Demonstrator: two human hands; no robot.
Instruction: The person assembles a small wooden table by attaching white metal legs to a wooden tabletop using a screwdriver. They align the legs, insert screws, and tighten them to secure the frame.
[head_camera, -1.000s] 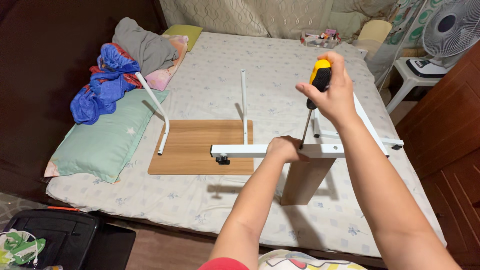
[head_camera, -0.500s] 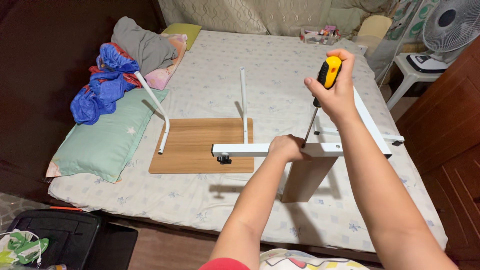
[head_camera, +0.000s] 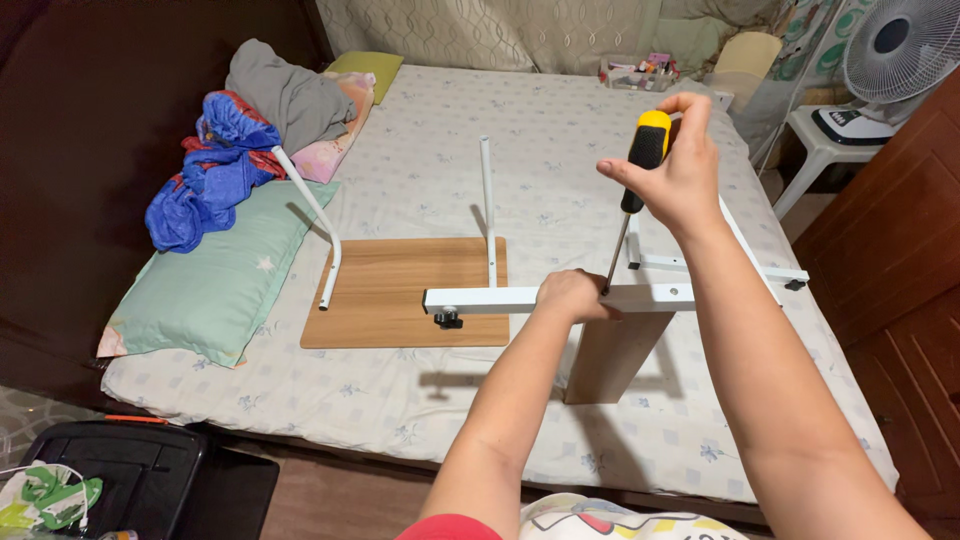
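Note:
My right hand (head_camera: 672, 172) grips a screwdriver (head_camera: 640, 168) with a yellow and black handle, its shaft slanting down to a white metal bar (head_camera: 490, 298). My left hand (head_camera: 570, 296) is closed over that bar just left of the screwdriver tip. The bar rests on top of an upright light wooden board (head_camera: 610, 352) standing on the bed. More white tubes (head_camera: 740, 250) of the same frame run behind my right hand.
A flat wooden board (head_camera: 400, 292) with two white tube legs (head_camera: 318, 222) lies on the mattress (head_camera: 520, 150). A green pillow (head_camera: 220, 280) and piled clothes (head_camera: 240, 140) sit at left. A fan (head_camera: 900, 50) on a white stool and a wooden cabinet (head_camera: 900, 290) stand at right.
My right hand with the screwdriver has shifted slightly right and turned on the handle. My left hand stays on the bar.

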